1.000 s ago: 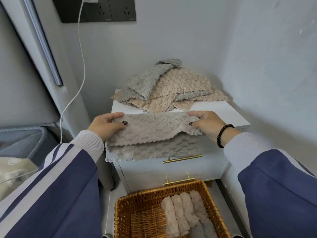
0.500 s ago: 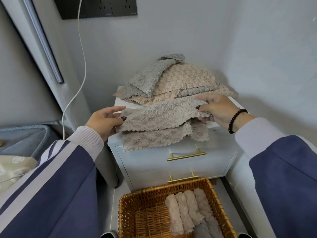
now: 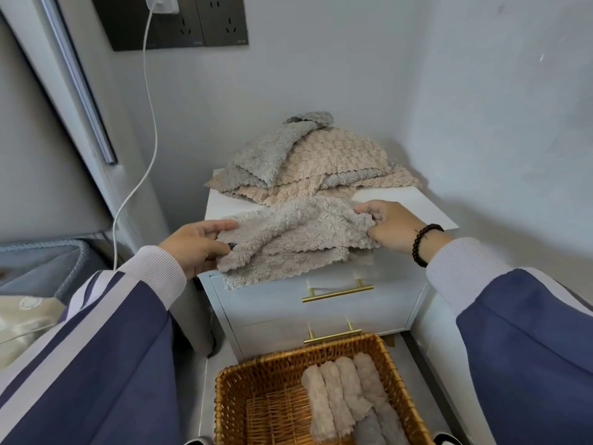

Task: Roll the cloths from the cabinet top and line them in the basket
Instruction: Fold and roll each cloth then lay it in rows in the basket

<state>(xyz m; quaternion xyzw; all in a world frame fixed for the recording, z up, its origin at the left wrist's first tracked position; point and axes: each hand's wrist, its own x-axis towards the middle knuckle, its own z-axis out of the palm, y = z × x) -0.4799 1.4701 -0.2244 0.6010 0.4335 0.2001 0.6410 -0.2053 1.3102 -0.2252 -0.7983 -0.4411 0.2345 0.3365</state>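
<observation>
Cloth [image 3: 295, 232] bunched between hands, left hand [image 3: 195, 245] and right hand [image 3: 390, 228] gripping its ends

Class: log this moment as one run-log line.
left hand: grips cloth | right hand: grips cloth | basket: holds rolls

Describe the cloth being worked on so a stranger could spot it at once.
Find the white cabinet in the corner. On its front edge, before the heap, lies one taupe cloth. It alone is gripped by the left hand and right hand, its edge overhanging the drawer.
</observation>
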